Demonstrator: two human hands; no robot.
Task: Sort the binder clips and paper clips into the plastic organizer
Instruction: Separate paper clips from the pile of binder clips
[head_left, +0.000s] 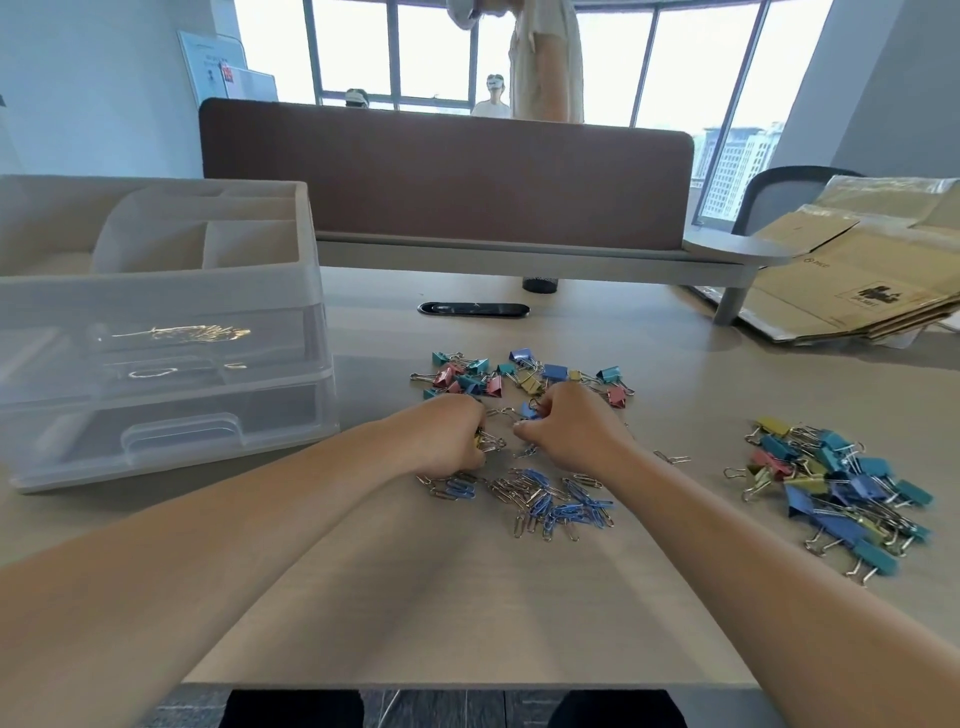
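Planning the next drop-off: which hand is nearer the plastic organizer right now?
Left. The left hand, gripping binder clips, is just right of the plastic organizer; the right hand, pinching a blue binder clip, lies farther right, past the left hand.

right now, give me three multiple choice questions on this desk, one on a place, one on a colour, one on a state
1. On which side of the paper clips does the plastic organizer stand?
A. left
B. right
C. on top of them

2. What colours are the paper clips?
A. blue and silver
B. red and green
C. all black

3. What is the right hand doing?
A. lying flat and open
B. pinching a blue binder clip
C. raised out of view

Answers:
1 A, the organizer sits at the far left, with the clips at centre.
2 A, the heap mixes blue clips with bare metal ones.
3 B, its fingers curl round the blue clip.
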